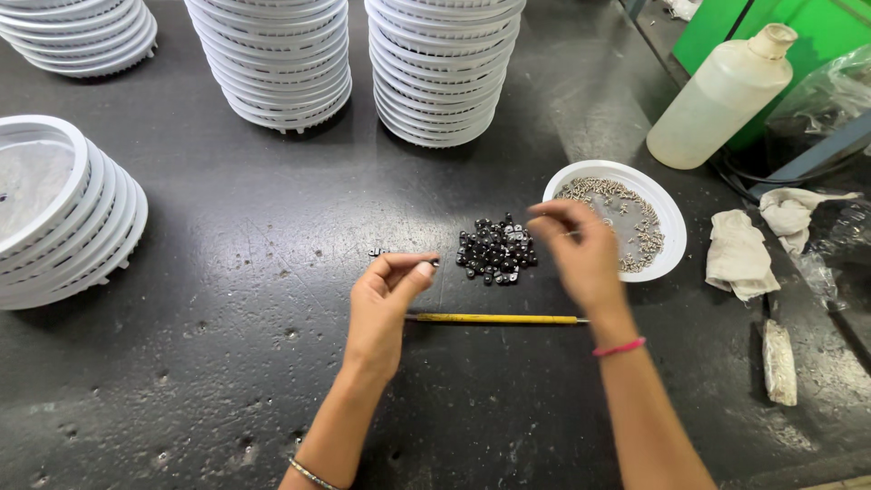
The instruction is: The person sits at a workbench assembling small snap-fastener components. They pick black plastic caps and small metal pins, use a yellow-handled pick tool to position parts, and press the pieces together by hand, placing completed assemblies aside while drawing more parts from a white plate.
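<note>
L hand (386, 295) pinched shut on small dark part, thumb + forefinger tips meeting. R hand (581, 249) blurred, fingertips pinched; what it grips cannot tell. Pile of small black parts (496, 251) on dark surface (227, 363), btwn hands, at 9 o'clock of white dish (667, 213) w/ metal screws (635, 238). Yellow-handled tool (494, 318) lies at 6 o'clock of pile. White ring stacks (440, 68) at 12 o'clock.
</note>
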Available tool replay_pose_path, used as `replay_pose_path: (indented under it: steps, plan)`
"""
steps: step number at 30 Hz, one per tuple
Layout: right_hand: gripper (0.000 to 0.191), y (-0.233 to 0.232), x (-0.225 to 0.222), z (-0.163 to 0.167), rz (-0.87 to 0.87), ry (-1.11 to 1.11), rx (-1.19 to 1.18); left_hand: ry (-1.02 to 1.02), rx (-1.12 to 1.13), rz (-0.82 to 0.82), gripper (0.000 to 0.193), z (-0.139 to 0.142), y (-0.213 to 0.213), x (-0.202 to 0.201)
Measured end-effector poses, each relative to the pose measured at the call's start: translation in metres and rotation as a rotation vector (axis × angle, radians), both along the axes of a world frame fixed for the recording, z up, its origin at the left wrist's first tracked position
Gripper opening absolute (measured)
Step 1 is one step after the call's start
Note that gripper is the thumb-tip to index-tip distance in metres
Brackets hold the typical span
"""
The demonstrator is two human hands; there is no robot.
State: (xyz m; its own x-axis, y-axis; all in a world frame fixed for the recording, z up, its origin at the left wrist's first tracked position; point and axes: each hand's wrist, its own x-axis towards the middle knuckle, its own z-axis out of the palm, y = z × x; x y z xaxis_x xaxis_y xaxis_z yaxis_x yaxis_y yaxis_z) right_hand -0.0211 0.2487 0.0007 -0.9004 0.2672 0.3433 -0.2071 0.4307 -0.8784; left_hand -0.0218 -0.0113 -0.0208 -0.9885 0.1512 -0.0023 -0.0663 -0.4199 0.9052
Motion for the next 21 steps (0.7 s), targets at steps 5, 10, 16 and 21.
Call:
replay_pose_path:
  steps: [5,10,16,21]
  plan:
    - [0.020,0.068,0.003,-0.006,-0.405,0.001,0.470,-0.090,0.199,-0.040,0.014,0.003,-0.004,-0.004]
    - [0.014,0.085,-0.007,-0.026,-0.419,-0.079,0.548,-0.145,0.168,-0.060,0.019,0.003,-0.002,-0.004]
    - [0.010,0.095,-0.014,-0.034,-0.436,0.004,0.746,-0.121,0.247,-0.113,0.025,-0.006,0.004,-0.009]
    - [0.007,0.073,-0.007,-0.021,-0.335,0.067,0.440,-0.172,0.310,-0.120,0.024,-0.010,0.002,-0.009]
